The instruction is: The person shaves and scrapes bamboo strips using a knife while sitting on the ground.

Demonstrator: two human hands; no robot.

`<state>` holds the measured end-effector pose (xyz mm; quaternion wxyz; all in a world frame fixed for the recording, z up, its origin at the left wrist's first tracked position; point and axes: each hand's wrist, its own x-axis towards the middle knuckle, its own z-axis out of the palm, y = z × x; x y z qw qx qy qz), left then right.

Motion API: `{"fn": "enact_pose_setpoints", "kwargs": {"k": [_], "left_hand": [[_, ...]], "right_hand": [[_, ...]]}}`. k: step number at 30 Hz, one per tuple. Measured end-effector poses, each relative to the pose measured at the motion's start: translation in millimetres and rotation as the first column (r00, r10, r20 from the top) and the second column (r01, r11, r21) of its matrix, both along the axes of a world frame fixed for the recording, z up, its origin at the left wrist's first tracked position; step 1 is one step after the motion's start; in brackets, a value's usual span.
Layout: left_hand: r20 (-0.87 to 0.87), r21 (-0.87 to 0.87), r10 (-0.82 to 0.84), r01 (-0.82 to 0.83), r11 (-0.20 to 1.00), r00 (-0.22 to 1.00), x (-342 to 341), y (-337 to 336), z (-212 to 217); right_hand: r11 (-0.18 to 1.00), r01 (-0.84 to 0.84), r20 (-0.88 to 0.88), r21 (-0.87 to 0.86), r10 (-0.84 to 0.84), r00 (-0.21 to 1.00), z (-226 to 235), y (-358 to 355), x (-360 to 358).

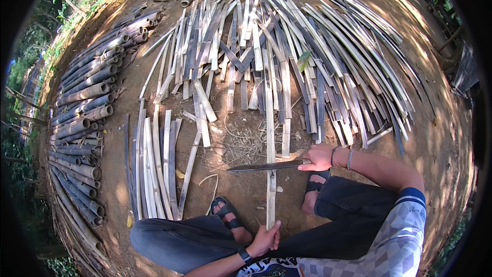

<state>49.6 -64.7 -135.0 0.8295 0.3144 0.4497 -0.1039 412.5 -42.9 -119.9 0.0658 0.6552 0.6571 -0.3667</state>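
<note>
While the left hand (pixel 263 241) steadies the near end of one split bamboo strip (pixel 271 200), the right hand (pixel 318 158) lays a long knife (pixel 264 167) across it.

Strip, one: pale, narrow, running from just before the seated person's body, out between the two sandalled feet (pixel 231 216), toward the heap; its far end is hard to tell among the others.
Left fingers: closed about the strip's near end.
Right fingers: wrapped round the knife's handle, blade pointing left. Whether the edge bites or merely rests cannot be told.

Surroundings: a broad fan of strips (pixel 333 56) ahead, pale and dark mixed; a smaller row of strips (pixel 156 169) near the left knee; whole bamboo poles (pixel 84 95) stacked far left; curled shavings (pixel 241 141) on the bare ground beyond the blade.

Step in hand, as judged: dressing the strip's face or edges by blade, the shavings suggesting as much.
Next move, as judged: calls for a firm left hold, the blade kept shallow and level along the grain, its stroke directed clear of the left fingers and both feet.
</note>
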Motion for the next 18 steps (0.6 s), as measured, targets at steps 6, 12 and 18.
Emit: {"fn": "enact_pose_setpoints", "kwargs": {"k": [6,12,18], "left_hand": [[0.009,-0.01,0.051,-0.05,0.999,0.999,1,7,-14],[-0.028,0.009,0.009,-0.008,1.0,1.0,4,11,-9],[-0.003,0.047,0.005,-0.005,0.999,1.0,0,0,-9]], "right_hand": [[0.999,0.032,0.056,-0.039,-0.03,0.998,1,11,-2],[0.997,-0.057,0.032,-0.046,0.058,0.998,10,13,-4],[0.979,-0.202,-0.017,-0.005,0.202,0.979,7,1,-33]]}}
